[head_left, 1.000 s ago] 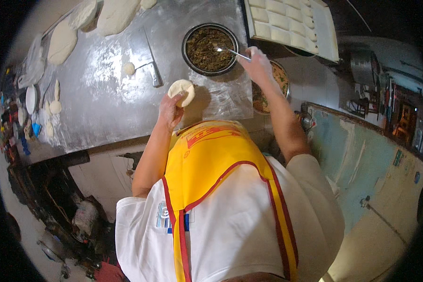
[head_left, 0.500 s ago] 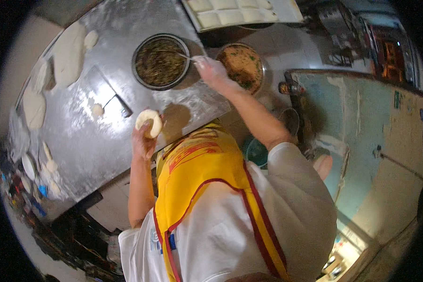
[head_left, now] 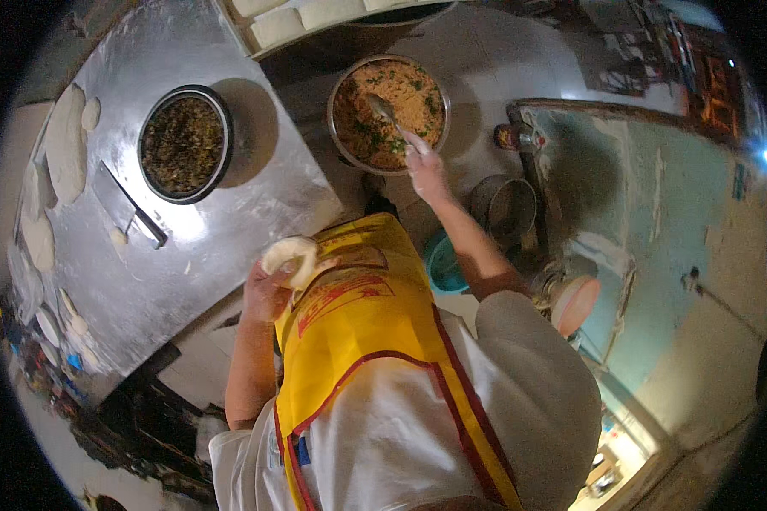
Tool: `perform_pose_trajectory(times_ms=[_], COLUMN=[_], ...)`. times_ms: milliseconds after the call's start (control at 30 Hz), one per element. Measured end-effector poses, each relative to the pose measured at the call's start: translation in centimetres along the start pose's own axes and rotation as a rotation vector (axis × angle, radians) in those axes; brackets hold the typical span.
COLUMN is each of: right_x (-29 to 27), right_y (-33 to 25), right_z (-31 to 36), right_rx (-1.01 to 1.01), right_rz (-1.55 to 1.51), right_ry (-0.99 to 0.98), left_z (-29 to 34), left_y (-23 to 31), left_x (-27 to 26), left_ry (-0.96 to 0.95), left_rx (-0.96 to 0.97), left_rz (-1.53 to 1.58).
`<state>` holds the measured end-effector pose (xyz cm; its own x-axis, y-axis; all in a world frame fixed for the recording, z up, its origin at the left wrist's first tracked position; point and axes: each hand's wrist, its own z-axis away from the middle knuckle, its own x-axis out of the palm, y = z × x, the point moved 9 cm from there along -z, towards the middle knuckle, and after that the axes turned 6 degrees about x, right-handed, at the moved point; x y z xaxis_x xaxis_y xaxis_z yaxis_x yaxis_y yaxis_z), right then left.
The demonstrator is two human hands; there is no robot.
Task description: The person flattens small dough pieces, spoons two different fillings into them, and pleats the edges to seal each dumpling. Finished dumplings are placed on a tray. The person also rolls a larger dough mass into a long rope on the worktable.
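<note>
Table, floured grey metal (head_left: pixel 256 204), left of round metal filling-bowl (head_left: pixel 389 58); worn pale-blue panel (head_left: pixel 665 230) right. Silver spoon (head_left: pixel 385 108) over bowl, head pointing forward-left along its slant, my right hand (head_left: pixel 428 175) gripping; left hand (head_left: pixel 267 294) grips round white dough (head_left: pixel 290 255), bowl's near-left.

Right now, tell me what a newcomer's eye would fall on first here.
Probably the bright yellow apron at the centre, then, higher in the picture, the bowl of orange mixture, where the right fingers hold a spoon. To the left, a dark bowl of brown mixture stands on the metal table, and the left fingers hold a dough piece near the table's edge.
</note>
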<state>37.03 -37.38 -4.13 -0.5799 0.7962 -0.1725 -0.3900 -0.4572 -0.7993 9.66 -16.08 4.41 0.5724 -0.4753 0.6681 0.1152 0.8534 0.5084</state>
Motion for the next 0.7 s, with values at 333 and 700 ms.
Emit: perform_pose_trajectory(times_ms=[333,700], right_x=[-16.0,-17.6], right_y=[10.0,10.0], right_z=[-7.9,-11.7], right_rx=[0.196,0.251], right_rz=[0.386,0.699], right_ry=[0.022,-0.103], left_z=[-8.1,-10.1], left_y=[-18.1,-19.3], left_x=[6.9,3.7], left_ry=[0.279,0.513], left_rx=[-0.258,-0.199], left_rz=[0.079,0.073])
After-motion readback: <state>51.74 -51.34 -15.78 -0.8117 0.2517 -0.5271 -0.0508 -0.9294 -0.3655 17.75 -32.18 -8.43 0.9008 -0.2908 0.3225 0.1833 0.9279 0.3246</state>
